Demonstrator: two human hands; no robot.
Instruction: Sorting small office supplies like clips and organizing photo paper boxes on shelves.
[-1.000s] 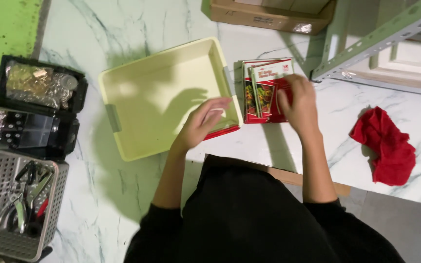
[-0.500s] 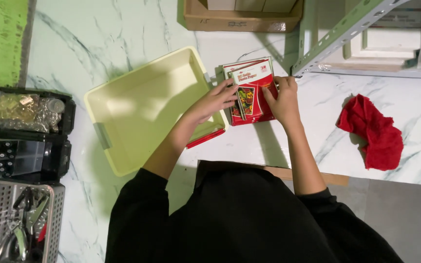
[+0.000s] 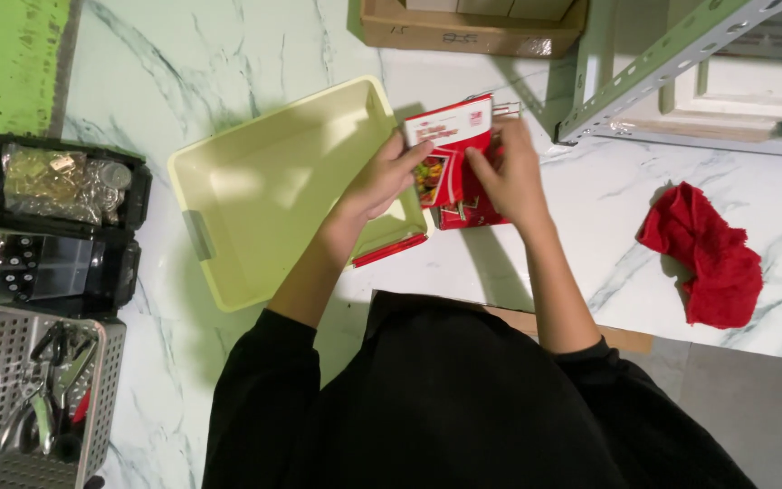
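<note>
Over the marble counter (image 3: 228, 54), just right of the pale yellow bin (image 3: 273, 195), you've got a red-and-white printed packet (image 3: 445, 149) lifted up between both hands. Left hand (image 3: 382, 177) grips its left edge, fingers closed on it; right hand (image 3: 509, 172) pinches the right side, thumb toward the middle. More red packets (image 3: 477, 213) lie flat under your hands, one red edge (image 3: 391, 249) poking out beside the bin's corner. Progress, judging by this: bin looks empty, nothing placed inside, so most of the work seems undone — only one packet is up off the stack. Both forearms reach forward from your black sleeves, wrists angled inward toward each other, packet tilted toward you. Red cloth (image 3: 708, 254) sits well apart on the right. Black trays (image 3: 61, 226) and a grey basket of tools (image 3: 33, 398) are far left, untouched. Cardboard box (image 3: 468, 27) at top edge.
</note>
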